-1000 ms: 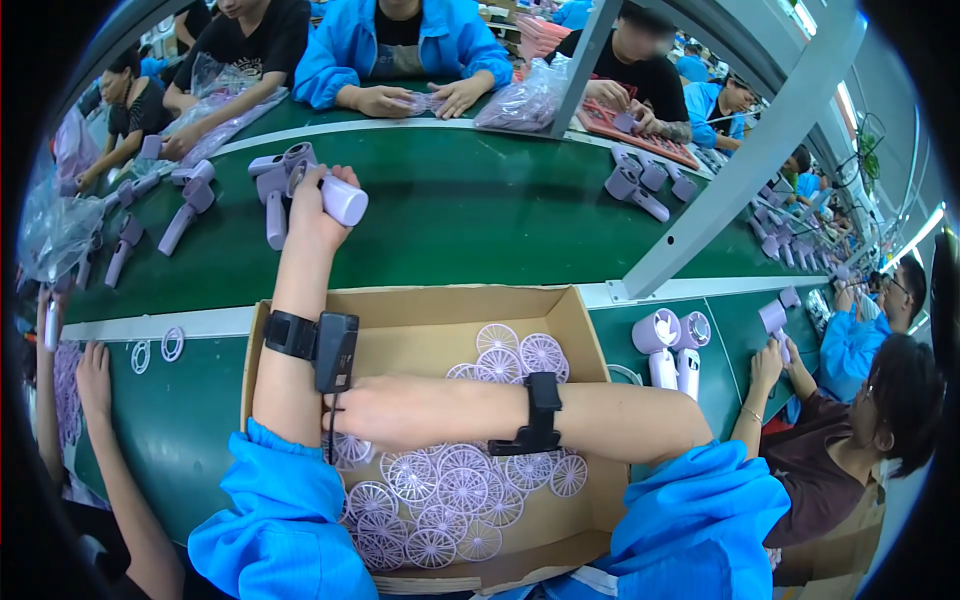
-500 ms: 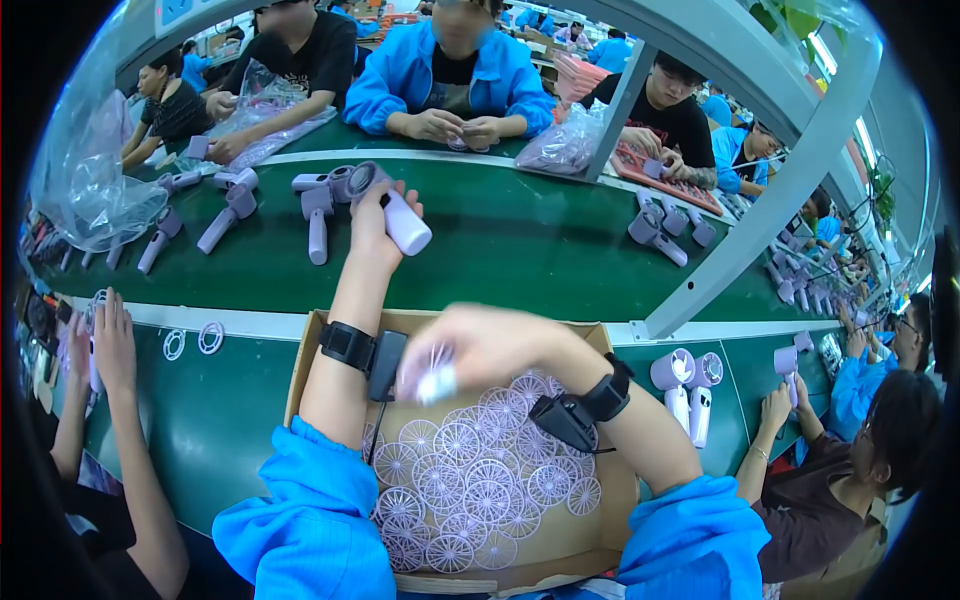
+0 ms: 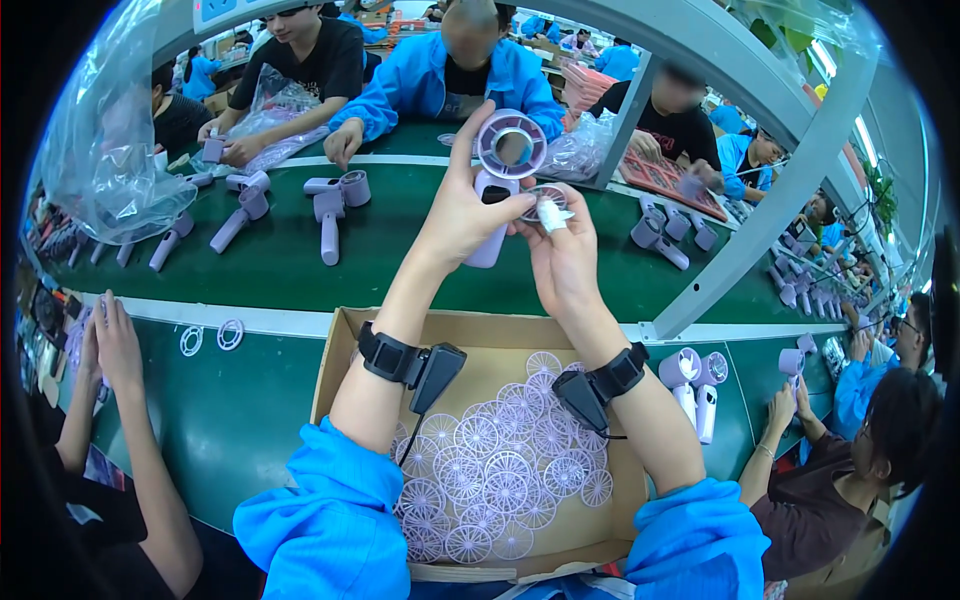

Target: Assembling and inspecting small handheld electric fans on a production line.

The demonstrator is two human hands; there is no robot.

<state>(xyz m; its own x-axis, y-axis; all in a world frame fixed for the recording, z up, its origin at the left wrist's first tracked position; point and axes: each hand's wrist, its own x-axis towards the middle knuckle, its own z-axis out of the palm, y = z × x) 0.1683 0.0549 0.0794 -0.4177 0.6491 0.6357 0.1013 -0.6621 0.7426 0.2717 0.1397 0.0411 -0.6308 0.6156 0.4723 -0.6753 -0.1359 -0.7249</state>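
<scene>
My left hand (image 3: 462, 205) holds a lilac hand-held fan (image 3: 505, 170) upright by its handle, ring-shaped head on top. My right hand (image 3: 562, 250) pinches a round lilac grille (image 3: 543, 198) against the fan just below the ring; its index finger wears a white finger cot. Both hands are raised above the green conveyor belt (image 3: 400, 270). Below my forearms sits a cardboard box (image 3: 340, 345) holding several round lilac grilles (image 3: 495, 470). Black bands with small devices are on both wrists.
Several lilac fans (image 3: 330, 205) lie on the belt; two more fans (image 3: 692, 385) stand right of the box. Two loose rings (image 3: 210, 337) lie at left. Other people's hands reach in at the left (image 3: 105, 345) and right (image 3: 785, 405). A metal post (image 3: 770, 215) slants at right.
My right hand rose from the box with a grille and met the fan. My left hand brought the fan up and nearer, now upright.
</scene>
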